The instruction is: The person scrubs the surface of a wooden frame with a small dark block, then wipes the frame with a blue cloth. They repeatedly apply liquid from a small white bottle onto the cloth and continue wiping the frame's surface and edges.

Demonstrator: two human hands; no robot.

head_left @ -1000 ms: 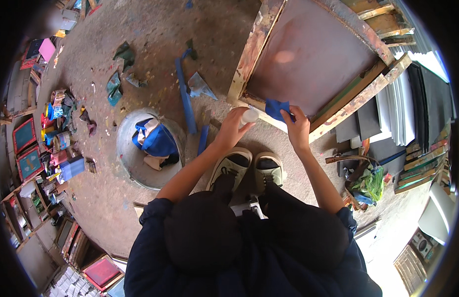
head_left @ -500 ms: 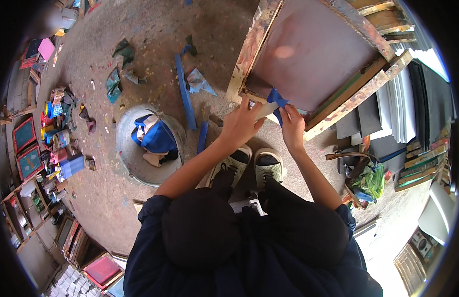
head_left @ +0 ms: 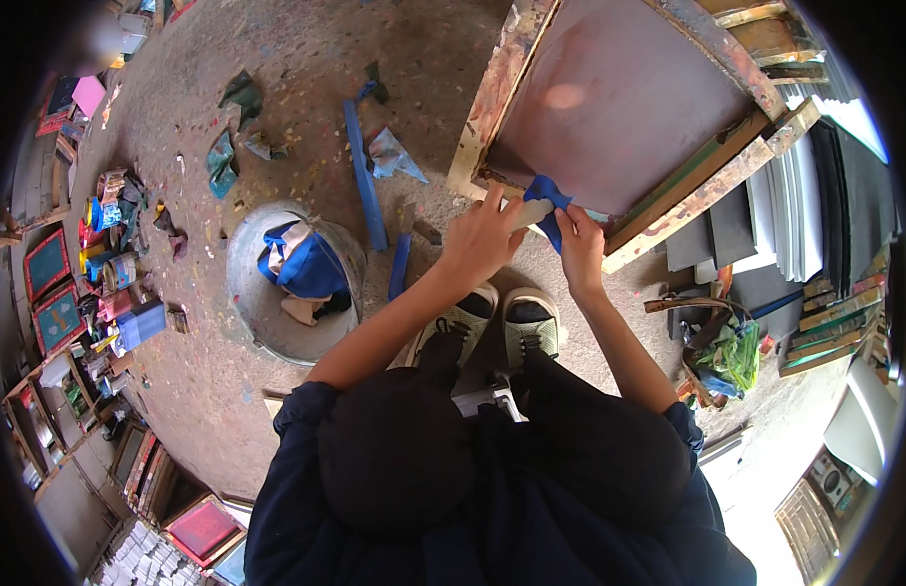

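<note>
Upper ctr. of frame: my L hand (head_left: pixel 477 237) grips a pale container (head_left: pixel 533 212) against blue cloth (head_left: pixel 545 189) my R hand (head_left: pixel 580 249) pinches, prob. to steady it.

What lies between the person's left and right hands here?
In the head view, a pale, rounded object held by the left hand overlaps a blue piece of material pinched by the right hand; whether they touch is unclear.

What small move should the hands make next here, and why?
Probably a slight tilt of the pale container toward the blue cloth: the left hand grips the container slantwise, its far end at the cloth, which the right hand pinches.
</note>
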